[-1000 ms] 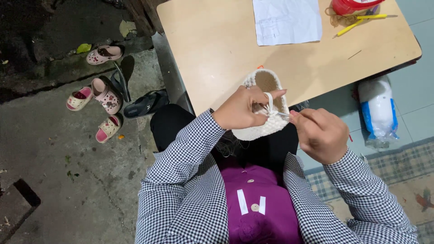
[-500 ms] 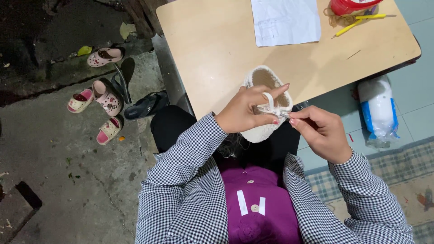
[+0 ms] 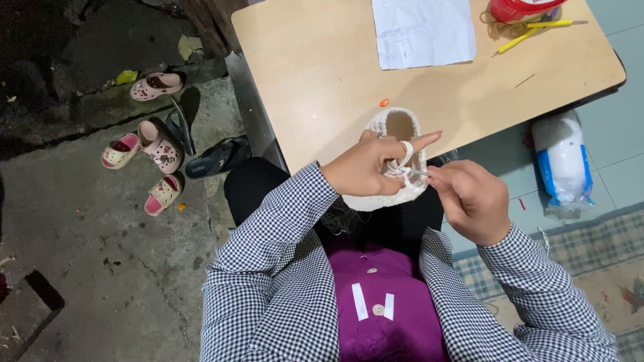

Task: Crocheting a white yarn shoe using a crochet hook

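Note:
A cream crocheted slipper (image 3: 400, 127) with a tan inner sole is held up over the near edge of the wooden table (image 3: 322, 74). My left hand (image 3: 365, 166) grips its side, with white yarn looped over the outstretched forefinger. My right hand (image 3: 471, 200) is closed on a thin metal crochet hook whose tip meets the slipper's rim at the yarn. Both arms wear black-and-white checked sleeves.
On the table lie a white sheet of paper (image 3: 422, 30), a red container (image 3: 516, 9), a yellow pencil (image 3: 537, 30) and a small orange marker (image 3: 384, 102). A white plastic bag (image 3: 562, 164) lies on the floor at right. Pink sandals (image 3: 155, 144) and a dark sandal (image 3: 216, 157) lie at left.
The slipper and both hands have shifted slightly up and toward the table. The right hand keeps working the hook at the rim.

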